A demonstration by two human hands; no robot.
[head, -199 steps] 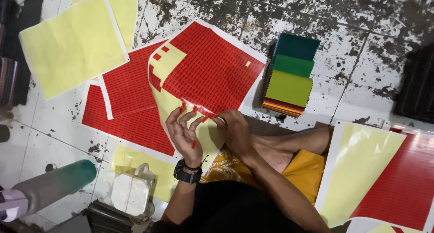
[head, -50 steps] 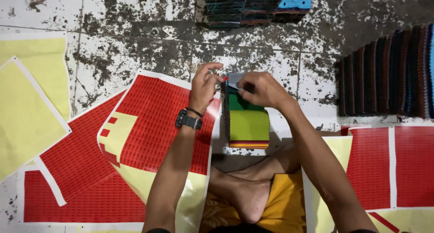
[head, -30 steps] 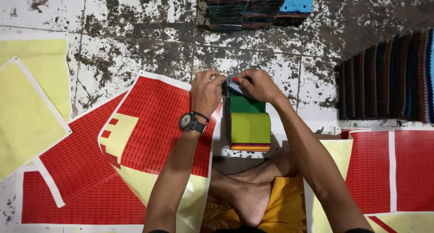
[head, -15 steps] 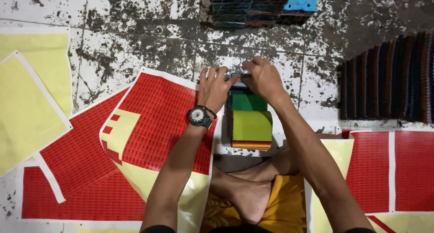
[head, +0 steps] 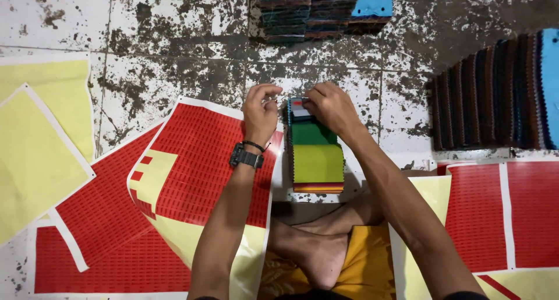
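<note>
1. Our right hand (head: 329,106) presses its fingertips down on a small red-and-white sticker label (head: 299,108). The label lies at the far end of the stack of fabric swatches with green and yellow-green top pieces (head: 315,155). The fingers are bent together on the label rather than spread.
2. Our left hand (head: 260,112) hovers just left of that stack's far end. Its thumb and forefinger are drawn close together; we cannot tell whether anything is pinched between them. A black wristwatch (head: 245,158) sits on this wrist.
3. The swatch stack lies on the stained white tiled floor (head: 174,55), directly in front of our crossed bare foot (head: 311,254).
4. Left of the stack, under our left forearm, lies a large red sticker sheet with a partly peeled yellow backing (head: 192,177).
5. Further left of the stack are plain yellow backing sheets (head: 35,154).
6. Beyond the stack sits a pile of dark fabric books with a blue piece on top (head: 323,9).
7. Right of the stack, a row of dark striped swatches (head: 495,93) lies on the floor, with more red sheets (head: 506,212) nearer us.
</note>
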